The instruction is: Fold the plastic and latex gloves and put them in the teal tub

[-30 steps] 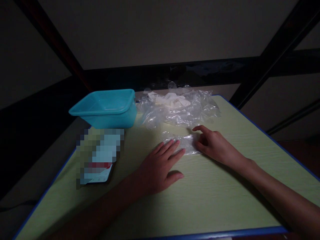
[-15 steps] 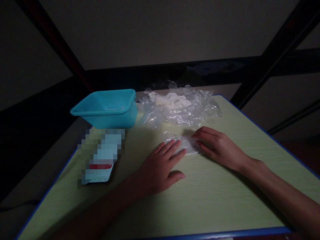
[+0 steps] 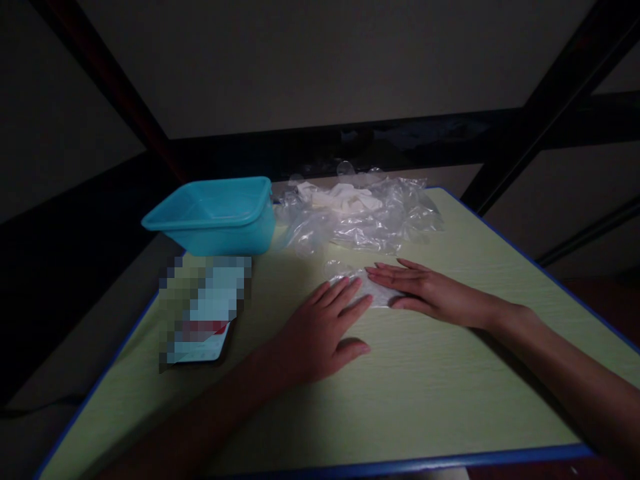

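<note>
A clear plastic glove [image 3: 381,296], folded into a small flat bundle, lies on the table; a rounded tip shows at its far left. My left hand [image 3: 323,333] rests palm down over its left part, fingers spread, thumb on the bare tabletop. From the right, my right hand [image 3: 425,291] lies flat with fingers stretched across the other part, pressing it down. Both hands are open, and they cover much of the glove. Just beyond is a loose heap of clear plastic gloves [image 3: 367,230] with rounded finger ends, and crumpled white gloves [image 3: 345,198] on top.
A turquoise plastic basin [image 3: 225,237] stands at the table's back left. In front of it lies a phone [image 3: 200,350], its screen partly blurred. The pale green table [image 3: 425,400] has a blue edge. Behind it rises a wall with dark bars.
My right hand has gone from pinching the glove's right edge to lying flat across it, fingers stretched farther left. My left hand has stayed in place.
</note>
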Available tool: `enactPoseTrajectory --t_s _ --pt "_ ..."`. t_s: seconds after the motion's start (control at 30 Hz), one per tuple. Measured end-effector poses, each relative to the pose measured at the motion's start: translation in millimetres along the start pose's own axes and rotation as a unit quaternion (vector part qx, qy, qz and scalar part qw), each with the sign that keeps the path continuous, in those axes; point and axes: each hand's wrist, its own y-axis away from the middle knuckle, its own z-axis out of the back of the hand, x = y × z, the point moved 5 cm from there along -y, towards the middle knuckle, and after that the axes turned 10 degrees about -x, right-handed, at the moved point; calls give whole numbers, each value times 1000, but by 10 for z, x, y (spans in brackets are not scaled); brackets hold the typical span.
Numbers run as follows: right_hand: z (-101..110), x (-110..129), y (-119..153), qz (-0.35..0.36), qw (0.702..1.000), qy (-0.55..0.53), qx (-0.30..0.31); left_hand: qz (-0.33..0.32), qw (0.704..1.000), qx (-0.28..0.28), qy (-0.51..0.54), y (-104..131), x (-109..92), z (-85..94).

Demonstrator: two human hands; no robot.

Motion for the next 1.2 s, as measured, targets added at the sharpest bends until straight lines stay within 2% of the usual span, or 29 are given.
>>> enactPoseTrajectory --t_s 0.13,0.4,0.73,0.97,1.07,1.2 --pt "-13 -27 27 -7 1000 23 12 3 1000 9 -6 11 7 11" --pt "-29 -70 60 -20 996 80 23 37 997 67 -14 105 122 48" --pt "-27 -72 70 -34 993 113 25 99 982 159 -34 263 251 156" --pt "4 -62 63 -49 994 94 23 168 962 211 -32 354 381 317" --pt "64 2 39 -42 995 87 9 198 960 195 -48 389 480 381" --pt "158 190 -4 -38 993 102 -43 183 974 121 -58 361 538 411"
